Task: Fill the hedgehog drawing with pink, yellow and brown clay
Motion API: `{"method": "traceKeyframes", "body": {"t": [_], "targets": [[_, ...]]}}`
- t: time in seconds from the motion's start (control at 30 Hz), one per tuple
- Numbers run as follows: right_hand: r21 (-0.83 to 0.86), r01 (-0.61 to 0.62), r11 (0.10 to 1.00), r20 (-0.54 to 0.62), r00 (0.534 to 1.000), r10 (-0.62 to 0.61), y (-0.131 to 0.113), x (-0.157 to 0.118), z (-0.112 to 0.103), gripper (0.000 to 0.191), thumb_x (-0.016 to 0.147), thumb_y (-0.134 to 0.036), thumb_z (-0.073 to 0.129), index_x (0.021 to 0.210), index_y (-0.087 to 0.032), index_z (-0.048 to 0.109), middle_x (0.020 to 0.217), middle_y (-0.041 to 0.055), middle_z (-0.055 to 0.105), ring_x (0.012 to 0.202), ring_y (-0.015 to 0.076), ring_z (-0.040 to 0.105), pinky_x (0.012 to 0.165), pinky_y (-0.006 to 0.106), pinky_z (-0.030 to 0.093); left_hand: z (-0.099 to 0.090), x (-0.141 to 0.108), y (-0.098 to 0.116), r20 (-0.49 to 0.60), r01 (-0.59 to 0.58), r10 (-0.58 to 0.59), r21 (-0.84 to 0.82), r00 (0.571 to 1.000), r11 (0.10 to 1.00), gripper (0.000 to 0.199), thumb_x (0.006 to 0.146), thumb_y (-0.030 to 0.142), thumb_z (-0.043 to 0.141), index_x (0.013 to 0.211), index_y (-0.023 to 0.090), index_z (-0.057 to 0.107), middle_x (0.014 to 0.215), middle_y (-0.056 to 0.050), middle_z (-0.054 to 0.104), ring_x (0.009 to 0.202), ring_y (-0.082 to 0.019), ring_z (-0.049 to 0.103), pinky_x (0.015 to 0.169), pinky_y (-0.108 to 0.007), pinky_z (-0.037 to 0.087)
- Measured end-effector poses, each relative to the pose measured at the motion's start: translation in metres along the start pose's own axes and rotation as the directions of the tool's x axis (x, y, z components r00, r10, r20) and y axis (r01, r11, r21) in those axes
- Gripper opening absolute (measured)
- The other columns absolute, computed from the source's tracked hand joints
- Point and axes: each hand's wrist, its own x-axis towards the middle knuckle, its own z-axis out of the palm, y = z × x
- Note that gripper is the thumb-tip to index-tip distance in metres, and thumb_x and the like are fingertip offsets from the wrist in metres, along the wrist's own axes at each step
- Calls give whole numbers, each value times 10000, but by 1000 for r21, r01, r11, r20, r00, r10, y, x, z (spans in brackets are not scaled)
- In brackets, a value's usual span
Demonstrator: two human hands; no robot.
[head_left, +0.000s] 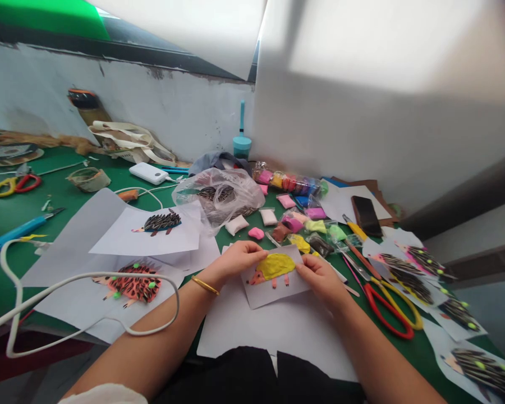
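Note:
A small paper card [258,293] bears a hedgehog shape with a yellow clay body [278,266], an orange-pink head and pink legs. My left hand [246,257] pinches the card's upper left edge, thumb on its face. On the right edge, my right hand [317,276] grips the same card between thumb and fingers. Both hands hold it tilted up above white paper sheets [273,336]. Beyond the card lie a yellow clay packet [299,243] and a pink clay lump [256,233].
A clear plastic bag [219,196] of striped seeds stands behind several clay packets [286,200]. Scissors [389,308], a phone [366,215] and seed-covered hedgehog cards [482,370] lie at right. At left are more hedgehog pictures [137,283], a white cable [88,276] and a blue craft knife [21,231].

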Motion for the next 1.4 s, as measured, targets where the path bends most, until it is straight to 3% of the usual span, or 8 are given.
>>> {"method": "traceKeyframes", "body": {"t": [0.33,0.53,0.73,0.9,1.03,1.17,1.27,1.4], "targets": [[34,-30,999,90,996,26,-1,-1,3,344,812,-514,631,862,-174,656,753,19,649,585,137,538,519,232,406,2,0,-1,6,-20,20,75,1000,997,334,729,475,650,749,143,685,700,-12,643,636,-141,540,582,-242,381],[-61,-26,998,56,998,30,0,-1,5,298,831,-453,587,871,-167,661,717,14,637,567,137,527,506,232,389,-2,-3,2,55,-70,70,9,996,997,398,816,525,601,888,157,735,862,-35,705,779,-168,609,699,-248,447],[-111,-19,994,115,993,32,0,-1,9,319,848,-476,580,815,-164,637,681,7,603,555,127,494,497,227,363,4,-3,2,54,-24,19,78,998,997,342,742,501,670,769,161,694,700,-16,671,618,-150,591,567,-239,428],[-41,11,999,131,991,-6,5,0,5,370,854,-534,579,839,-170,643,735,18,624,589,139,523,509,233,374,5,-4,7,32,-31,26,161,999,986,302,747,459,643,711,161,680,682,-7,649,630,-145,568,564,-234,405],[21,-57,998,177,983,53,3,-1,11,425,855,-592,557,906,-181,651,714,30,670,559,164,561,487,252,399,6,-4,8,84,-25,12,159,996,987,300,736,454,652,728,156,680,703,-2,641,642,-138,550,577,-233,389],[-104,-53,993,79,995,61,1,0,13,391,827,-563,607,788,-177,654,663,37,677,605,192,604,513,264,436,5,-3,7,77,-43,31,154,997,987,394,799,526,577,717,151,665,685,9,597,626,-128,497,563,-240,348],[-69,-92,993,29,995,95,4,2,8,407,833,-566,594,856,-171,688,677,40,694,583,191,608,505,268,438,0,-4,6,15,-42,40,124,999,991,501,852,602,484,716,151,657,677,11,578,636,-131,481,568,-245,336],[-12,-107,994,-17,994,107,7,5,1,423,819,-568,622,885,-159,705,755,61,726,601,200,625,507,276,449,-5,-4,5,99,-25,22,35,995,999,418,782,552,622,776,140,694,690,-4,606,637,-134,509,572,-240,361]]}}
